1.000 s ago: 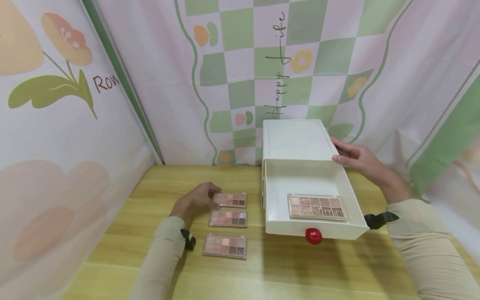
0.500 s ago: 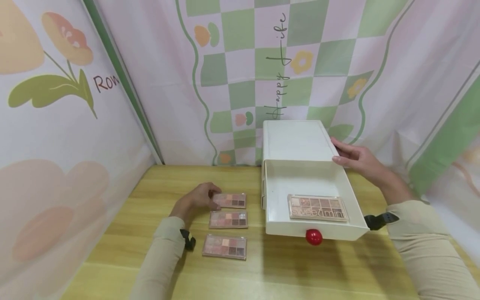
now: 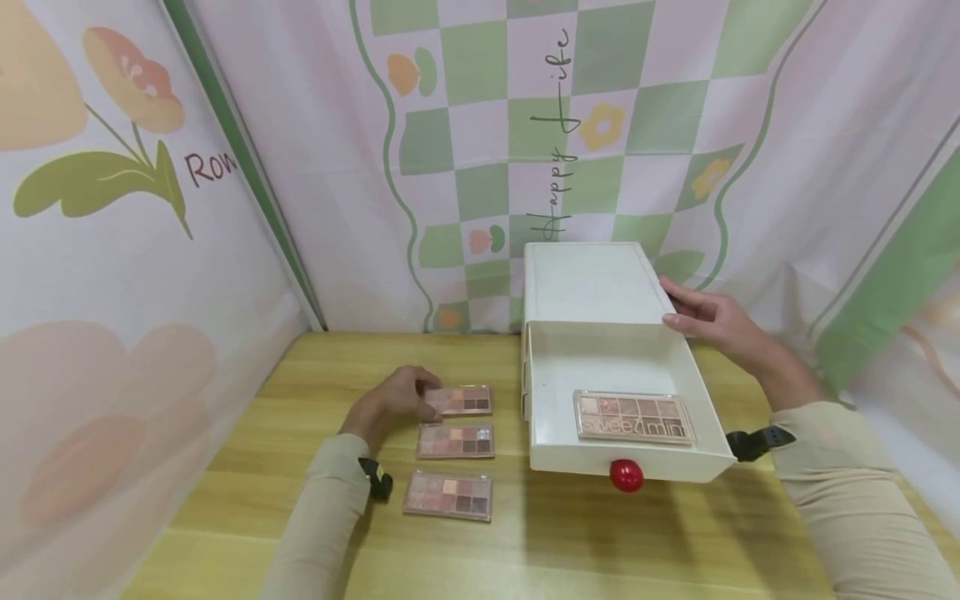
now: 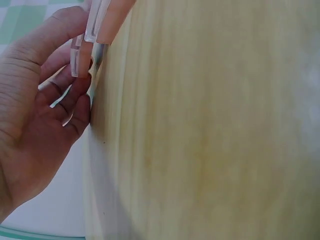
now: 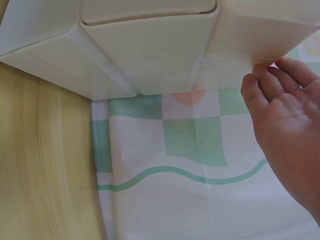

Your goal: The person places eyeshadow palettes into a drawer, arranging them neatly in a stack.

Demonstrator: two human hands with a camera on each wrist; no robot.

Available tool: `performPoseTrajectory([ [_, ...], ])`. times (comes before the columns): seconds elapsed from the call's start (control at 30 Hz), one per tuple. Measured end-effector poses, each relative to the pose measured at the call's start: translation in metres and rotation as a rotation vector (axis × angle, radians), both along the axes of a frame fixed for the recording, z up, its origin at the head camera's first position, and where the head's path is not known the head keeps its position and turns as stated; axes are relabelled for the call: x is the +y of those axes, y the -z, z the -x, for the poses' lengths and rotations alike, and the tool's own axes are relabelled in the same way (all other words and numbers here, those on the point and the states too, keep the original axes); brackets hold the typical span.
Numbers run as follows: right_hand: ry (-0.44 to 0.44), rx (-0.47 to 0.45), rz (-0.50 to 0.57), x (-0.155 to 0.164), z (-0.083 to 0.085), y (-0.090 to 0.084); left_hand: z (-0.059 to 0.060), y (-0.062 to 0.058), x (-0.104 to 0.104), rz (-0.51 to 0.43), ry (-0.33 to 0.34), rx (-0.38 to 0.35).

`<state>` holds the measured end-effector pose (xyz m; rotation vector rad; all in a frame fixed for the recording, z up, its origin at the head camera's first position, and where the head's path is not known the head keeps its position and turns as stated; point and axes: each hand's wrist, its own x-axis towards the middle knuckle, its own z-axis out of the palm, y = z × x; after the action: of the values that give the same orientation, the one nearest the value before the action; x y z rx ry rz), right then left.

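Note:
My left hand pinches the left end of an eyeshadow palette, the farthest of three lying in a column on the table. The middle palette and the nearest palette lie in front of it. In the left wrist view, the thumb and curled fingers are around the clear edge of a palette. My right hand rests against the right side of a white drawer cabinet, fingers extended. Its top drawer is pulled out, and another palette lies inside.
A red round knob sticks out from the drawer's front, which overhangs the wooden table. Lower white drawer units show in the right wrist view. A printed checkered curtain hangs behind the cabinet.

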<state>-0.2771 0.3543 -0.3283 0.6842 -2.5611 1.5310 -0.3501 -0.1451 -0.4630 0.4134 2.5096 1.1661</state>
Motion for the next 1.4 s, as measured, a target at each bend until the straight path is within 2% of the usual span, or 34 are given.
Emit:
performPoseTrajectory([
  [0.27, -0.012, -0.003, 0.014, 0.000, 0.001, 0.001, -0.003, 0.000, -0.002, -0.065, -0.060, -0.045],
  [0.53, -0.012, 0.007, 0.021, 0.001, 0.001, 0.003, -0.007, -0.004, -0.005, -0.093, -0.089, -0.032],
  [0.6, -0.013, 0.009, 0.021, 0.001, 0.001, 0.004, -0.007, -0.006, -0.005, -0.081, -0.077, -0.002],
  [0.8, -0.010, 0.004, 0.015, 0.001, 0.002, 0.004, -0.005, -0.016, -0.007, -0.039, 0.014, 0.147],
  [1.17, 0.003, 0.000, 0.002, 0.001, 0.003, 0.002, -0.004, -0.037, -0.010, -0.019, 0.047, 0.270],
  [1.4, 0.005, 0.000, 0.008, 0.001, 0.003, 0.002, -0.006, -0.053, -0.010, -0.044, 0.091, 0.361],
])
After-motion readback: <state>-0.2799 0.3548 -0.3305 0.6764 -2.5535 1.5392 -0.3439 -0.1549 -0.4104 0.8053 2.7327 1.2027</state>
